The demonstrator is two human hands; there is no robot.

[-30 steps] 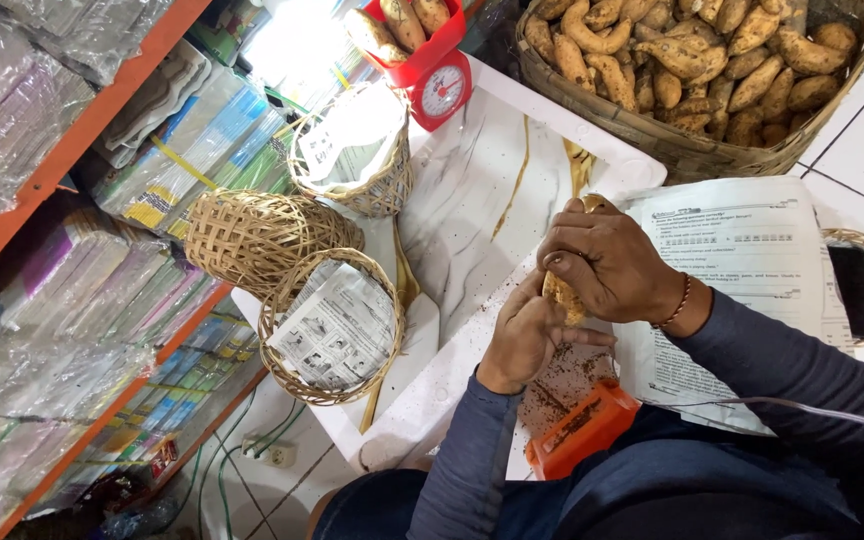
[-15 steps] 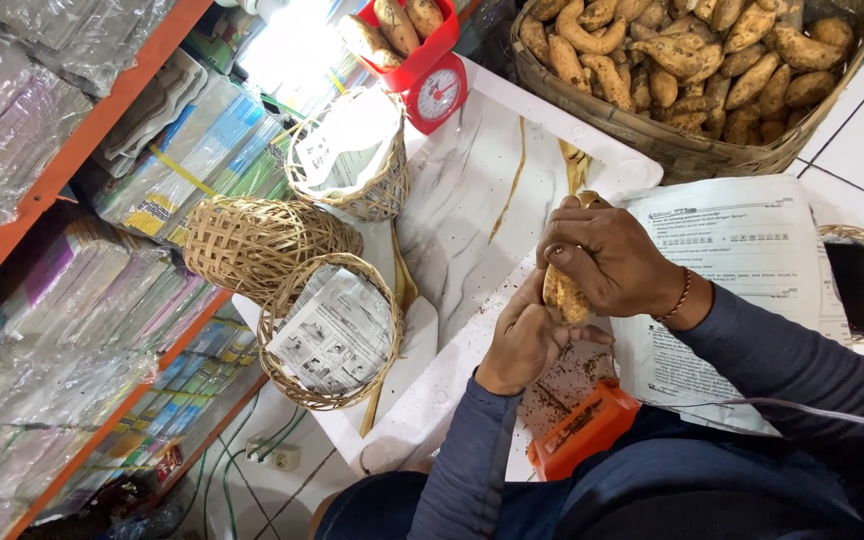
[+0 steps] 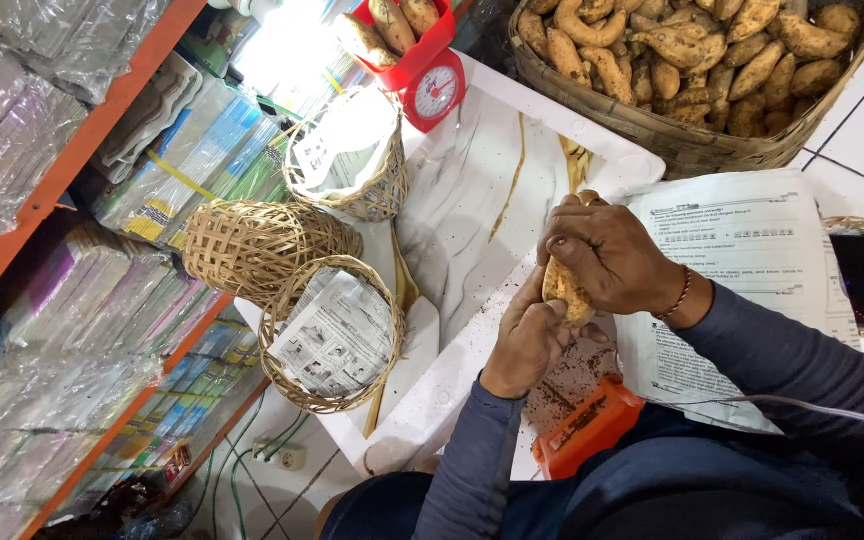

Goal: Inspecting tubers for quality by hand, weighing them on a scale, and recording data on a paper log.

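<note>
Both my hands grip one tan sweet potato (image 3: 564, 285) over a white board (image 3: 472, 200). My right hand (image 3: 607, 255) wraps over its upper part, covering most of it. From below, my left hand (image 3: 530, 340) closes on its lower end. Brown crumbs (image 3: 572, 375) lie on the board under my hands. An orange tool (image 3: 587, 425) rests at the board's near edge, by my lap.
A big woven basket (image 3: 692, 145) of sweet potatoes stands at the top right. A red scale (image 3: 432, 80) holds more. Three small woven baskets (image 3: 327, 330) sit left, two lined with paper. Printed sheets (image 3: 742, 240) lie right; shelves of wrapped goods (image 3: 72, 200) run left.
My hands have shifted slightly on the sweet potato, rubbing it; it stays in the same spot over the board.
</note>
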